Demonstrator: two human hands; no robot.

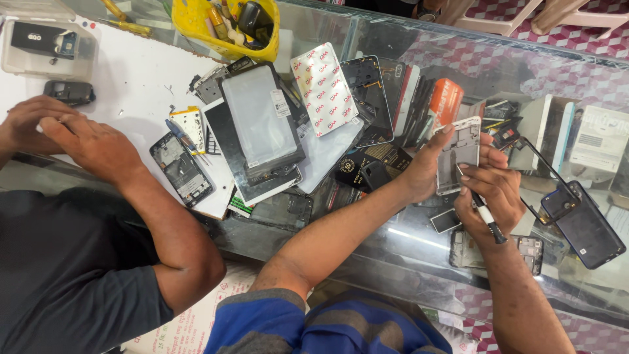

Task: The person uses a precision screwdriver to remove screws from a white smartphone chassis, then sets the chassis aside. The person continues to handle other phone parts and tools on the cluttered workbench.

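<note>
Left hand [426, 167] – fingers gripping phone frame [458, 154] | right hand [488, 196] – fingers pinching, seemingly, screwdriver [486, 216] against it

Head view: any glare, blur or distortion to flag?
Head view: glass counter shows streaky reflections; left hand holding the white phone frame and right hand with its tool are sharp; edges bow from the wide lens; light even, shadows soft.

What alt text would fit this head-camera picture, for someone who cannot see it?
Over a glass counter, the person's left hand holds a white phone frame while the right hand works a thin tool against it. Phone screens and parts lie piled to the left, where another person's hands rest folded.
</note>
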